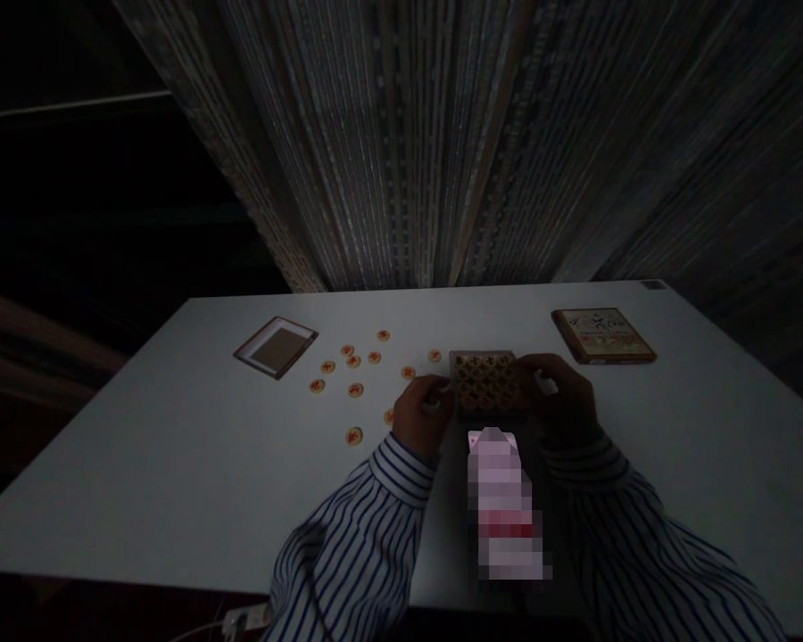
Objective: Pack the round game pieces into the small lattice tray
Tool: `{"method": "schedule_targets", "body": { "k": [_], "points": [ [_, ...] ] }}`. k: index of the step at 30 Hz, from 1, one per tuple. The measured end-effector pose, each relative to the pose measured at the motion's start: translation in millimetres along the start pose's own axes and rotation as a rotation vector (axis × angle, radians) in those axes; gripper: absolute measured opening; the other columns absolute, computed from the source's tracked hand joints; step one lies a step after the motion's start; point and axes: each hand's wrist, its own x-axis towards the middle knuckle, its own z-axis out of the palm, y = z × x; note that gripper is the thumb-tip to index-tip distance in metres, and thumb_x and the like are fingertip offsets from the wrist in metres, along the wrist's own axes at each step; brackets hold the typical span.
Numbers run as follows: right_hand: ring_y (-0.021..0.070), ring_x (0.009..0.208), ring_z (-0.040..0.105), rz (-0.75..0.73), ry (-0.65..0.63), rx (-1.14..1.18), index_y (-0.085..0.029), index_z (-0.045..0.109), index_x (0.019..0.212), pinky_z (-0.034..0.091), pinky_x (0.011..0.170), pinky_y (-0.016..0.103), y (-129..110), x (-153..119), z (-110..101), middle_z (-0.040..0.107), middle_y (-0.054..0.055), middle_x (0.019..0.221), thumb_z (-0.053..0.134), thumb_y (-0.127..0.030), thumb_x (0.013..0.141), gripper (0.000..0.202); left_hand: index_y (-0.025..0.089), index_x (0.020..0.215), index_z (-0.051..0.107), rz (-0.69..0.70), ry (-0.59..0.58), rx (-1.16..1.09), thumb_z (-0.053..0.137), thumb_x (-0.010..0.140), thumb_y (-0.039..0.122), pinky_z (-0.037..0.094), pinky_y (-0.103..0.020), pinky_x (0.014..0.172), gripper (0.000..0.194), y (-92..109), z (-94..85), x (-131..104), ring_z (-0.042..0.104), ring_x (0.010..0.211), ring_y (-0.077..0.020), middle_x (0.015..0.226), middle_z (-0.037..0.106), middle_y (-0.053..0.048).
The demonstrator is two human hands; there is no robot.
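Note:
A small box [487, 414] packed with rows of round Chinese chess pieces sits in front of me on the white table. My left hand [423, 412] has its fingers curled closed against the left side of this box. At the opposite side, my right hand [560, 392] grips the right edge, thumb and fingers bent together. Dim light hides the exact fingertip contact. Left of the box, several loose Chinese chess pieces [355, 390] with red characters lie scattered, one [389, 416] partly covered by my left hand.
A phone [501, 490] with a blurred-out screen lies just below the box. An open box lid or tray [276, 348] rests at the back left, and a flat printed box [606, 336] at the back right. Behind the white table [174, 464] hangs a string curtain [401, 143].

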Motion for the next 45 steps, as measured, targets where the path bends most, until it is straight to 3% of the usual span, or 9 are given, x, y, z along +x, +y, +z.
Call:
{"method": "schedule_targets", "body": {
  "k": [5,11,16,22,28,32,36,45],
  "points": [
    [0.0183,0.07,0.061,-0.007,-0.049,0.057,-0.021,0.061,0.082,0.049,0.057,0.032,-4.6,4.3,2.5,0.066,0.006,0.077,0.052,-0.026,0.079,0.011,0.016,0.084,0.063,0.036,-0.023,-0.03,0.057,0.073,0.016,0.048,-0.024,0.063,0.012,7.3,-9.2,-2.2,0.058,0.064,-0.0117,0.079,0.065,-0.005],
    [0.0192,0.07,0.061,-0.034,-0.115,0.078,-0.02,0.063,0.081,0.049,0.061,0.034,-18.9,15.7,2.5,0.067,0.006,0.075,0.052,-0.029,0.081,0.014,0.016,0.079,0.064,0.109,-0.04,0.026,0.056,0.074,0.013,0.049,-0.025,0.066,0.01,15.3,-36.1,-4.9,0.059,0.068,-0.0127,0.077,0.066,-0.004],
    [0.0185,0.069,0.061,-0.103,-0.184,0.118,-0.02,0.063,0.08,0.048,0.061,0.032,-30.2,25.2,5.4,0.067,0.005,0.074,0.052,-0.032,0.081,0.016,0.016,0.077,0.064,0.115,0.012,0.072,0.056,0.076,0.015,0.049,-0.025,0.066,0.009,11.1,-57.8,-6.8,0.06,0.068,-0.0128,0.075,0.066,-0.004],
    [0.0178,0.065,0.062,-0.172,-0.266,0.03,-0.019,0.064,0.076,0.047,0.058,0.03,-45.0,32.7,13.6,0.068,0.005,0.071,0.047,-0.033,0.084,0.023,0.016,0.078,0.065,0.016,0.08,0.115,0.055,0.077,0.019,0.049,-0.024,0.065,0.011,-2.8,-80.9,-8.9,0.059,0.065,-0.0122,0.072,0.066,-0.003],
    [0.0183,0.065,0.064,-0.233,-0.307,-0.002,-0.017,0.066,0.087,0.047,0.058,0.031,-52.3,31.8,22.7,0.07,0.007,0.074,0.043,-0.028,0.086,0.025,0.016,0.075,0.066,-0.119,0.127,0.128,0.058,0.076,0.031,0.049,-0.024,0.063,0.017,-17.1,-103.3,-9.0,0.06,0.063,-0.0122,0.069,0.067,-0.001],
    [0.0174,0.07,0.065,-0.249,-0.34,0.051,-0.017,0.064,0.091,0.049,0.062,0.03,-53.7,30.2,30.3,0.07,0.007,0.082,0.044,-0.027,0.085,0.024,0.016,0.081,0.066,-0.173,0.119,0.185,0.057,0.076,0.03,0.05,-0.025,0.064,0.017,-26.3,-115.8,-6.4,0.061,0.065,-0.0129,0.072,0.067,-0.002],
    [0.0166,0.069,0.064,-0.286,-0.345,0.074,-0.017,0.064,0.087,0.05,0.063,0.03,-58.9,30.6,37.0,0.07,0.007,0.08,0.046,-0.026,0.083,0.02,0.015,0.086,0.065,-0.204,0.111,0.32,0.058,0.074,0.03,0.05,-0.027,0.066,0.021,-35.0,-121.4,-3.5,0.062,0.069,-0.0148,0.077,0.067,-0.005],
    [0.0192,0.075,0.064,-0.317,-0.422,0.107,-0.018,0.063,0.088,0.05,0.07,0.035,-63.9,27.5,51.0,0.07,0.007,0.081,0.049,-0.024,0.082,0.017,0.016,0.1,0.064,-0.298,-0.049,0.605,0.059,0.074,0.031,0.047,-0.032,0.081,0.029,-48.8,-114.4,-1.2,0.061,0.089,-0.0199,0.094,0.067,-0.009]
  ]
}}
